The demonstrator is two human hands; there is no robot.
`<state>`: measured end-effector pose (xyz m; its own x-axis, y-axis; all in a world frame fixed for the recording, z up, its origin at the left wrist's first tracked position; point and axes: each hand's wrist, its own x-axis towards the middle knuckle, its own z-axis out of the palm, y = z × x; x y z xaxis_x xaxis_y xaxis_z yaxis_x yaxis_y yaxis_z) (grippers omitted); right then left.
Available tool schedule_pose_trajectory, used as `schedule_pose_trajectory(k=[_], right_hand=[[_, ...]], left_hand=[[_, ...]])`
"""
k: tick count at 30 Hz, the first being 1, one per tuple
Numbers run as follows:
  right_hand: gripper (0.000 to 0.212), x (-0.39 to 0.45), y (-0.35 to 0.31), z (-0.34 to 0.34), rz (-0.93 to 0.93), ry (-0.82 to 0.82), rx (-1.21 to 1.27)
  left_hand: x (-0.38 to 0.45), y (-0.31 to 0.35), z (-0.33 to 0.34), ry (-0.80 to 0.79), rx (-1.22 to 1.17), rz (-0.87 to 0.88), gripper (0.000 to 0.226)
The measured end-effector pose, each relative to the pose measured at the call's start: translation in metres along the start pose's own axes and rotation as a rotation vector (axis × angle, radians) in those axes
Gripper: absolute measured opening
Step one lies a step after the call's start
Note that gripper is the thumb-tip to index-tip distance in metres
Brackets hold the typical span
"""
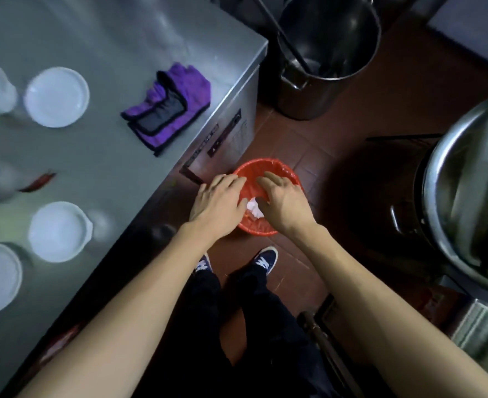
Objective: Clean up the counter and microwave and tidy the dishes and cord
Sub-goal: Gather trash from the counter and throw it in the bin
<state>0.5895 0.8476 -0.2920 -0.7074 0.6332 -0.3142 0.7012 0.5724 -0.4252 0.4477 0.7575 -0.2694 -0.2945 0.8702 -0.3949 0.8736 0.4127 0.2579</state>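
Seen from above, a person's two bare hands reach over one small red-lined waste bin (268, 179) on a brown tiled floor. The left hand (218, 201) and right hand (285, 203) both have loosely spread, relaxed fingers, and one crumpled white paper wad (254, 209) shows between them, inside the bin; whether either hand touches it cannot be told. To the left, a stainless steel counter (107, 156) carries four white round bowls, among them one near the far side (56, 96) and one nearer (59, 231), one folded purple and black cloth (168, 106), and one red chilli (37, 182). One large steel pot (323, 56) stands on the floor beyond the bin. Two dark blue shoes show below the hands.
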Motion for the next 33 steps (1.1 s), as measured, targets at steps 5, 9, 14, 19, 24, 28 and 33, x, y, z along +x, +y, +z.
schedule_pose_trajectory(k=[5,9,14,19,24,28,33], right_hand=[[0.041,-0.003,-0.044,-0.037,-0.145,0.061,-0.053],[0.044,-0.005,-0.096,-0.056,-0.225,0.073,-0.048],[0.042,-0.007,-0.174,-0.060,-0.327,0.087,-0.025],[0.045,-0.009,-0.246,-0.050,-0.408,0.089,-0.026],[0.043,-0.014,-0.307,-0.026,-0.505,0.070,-0.022],[0.042,-0.016,-0.351,-0.009,-0.589,0.014,-0.039],[0.041,-0.012,-0.388,0.002,-0.720,-0.079,-0.041]], left_hand=[[-0.039,-0.026,-0.049,0.147,0.013,-0.038,0.053],[-0.072,-0.061,-0.080,0.237,-0.030,-0.132,0.051],[-0.123,-0.108,-0.100,0.301,-0.068,-0.224,0.050],[-0.179,-0.163,-0.109,0.383,-0.099,-0.295,0.048],[-0.233,-0.211,-0.114,0.455,-0.127,-0.379,0.043],[-0.273,-0.237,-0.114,0.471,-0.144,-0.496,0.040],[-0.307,-0.246,-0.111,0.518,-0.172,-0.659,0.041]])
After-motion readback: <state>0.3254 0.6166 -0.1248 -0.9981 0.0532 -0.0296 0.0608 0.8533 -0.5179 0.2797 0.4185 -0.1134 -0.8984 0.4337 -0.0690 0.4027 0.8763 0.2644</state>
